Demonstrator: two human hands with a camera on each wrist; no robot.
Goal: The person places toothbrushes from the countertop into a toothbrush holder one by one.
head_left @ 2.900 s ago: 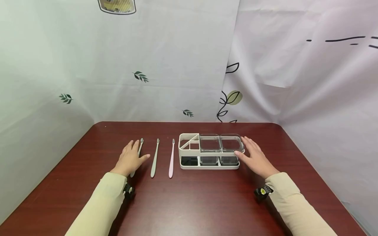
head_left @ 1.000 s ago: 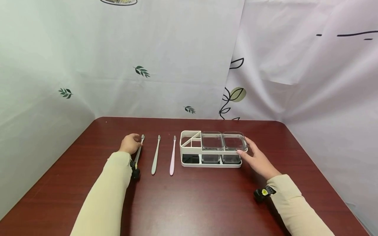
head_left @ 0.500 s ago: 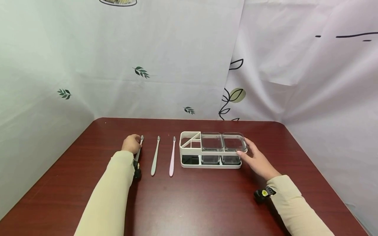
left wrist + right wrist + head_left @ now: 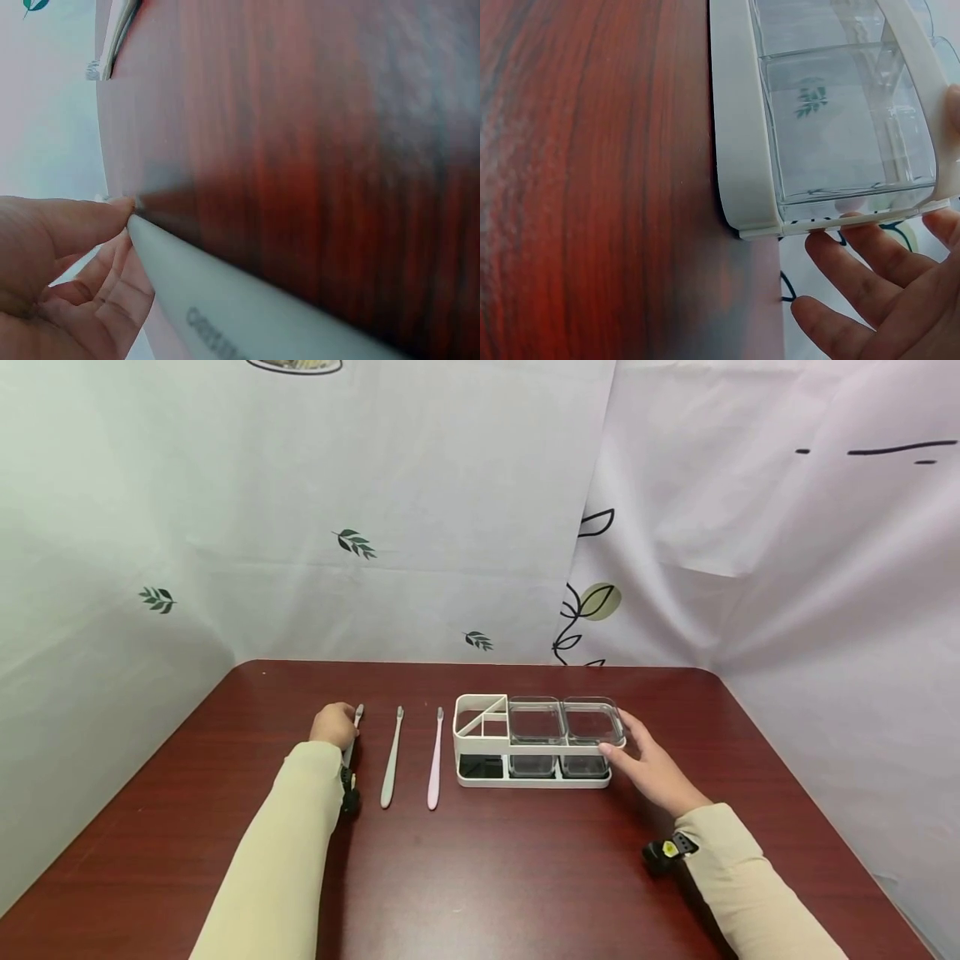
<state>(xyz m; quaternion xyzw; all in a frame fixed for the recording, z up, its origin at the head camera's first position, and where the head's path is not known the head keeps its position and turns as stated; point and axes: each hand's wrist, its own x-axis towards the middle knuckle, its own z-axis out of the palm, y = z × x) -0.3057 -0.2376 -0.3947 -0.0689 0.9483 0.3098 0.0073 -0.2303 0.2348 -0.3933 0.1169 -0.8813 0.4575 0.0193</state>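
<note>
At the left, my left hand [image 4: 333, 725] pinches a greyish-white toothbrush [image 4: 202, 292] between thumb and fingers just below its head. In the left wrist view the thick handle, with faint lettering, slants close along the table. My right hand [image 4: 656, 768] grips the right end of a white toothbrush holder [image 4: 483, 746], its thumb at the front rim and its fingers against the end wall. Two clear cups, a left cup [image 4: 535, 723] and a right cup [image 4: 592, 723], sit side by side in the holder; its divided section is at the left.
A pale green toothbrush [image 4: 390, 768] and a pink toothbrush [image 4: 435, 768] lie between the left hand and the holder, heads pointing away. The dark red wooden table [image 4: 450, 877] ends at a white printed curtain [image 4: 420, 510] behind.
My left hand, earlier spread over the leftmost toothbrush, has moved forward and now pinches it near the head. The right hand and the holder have stayed in place.
</note>
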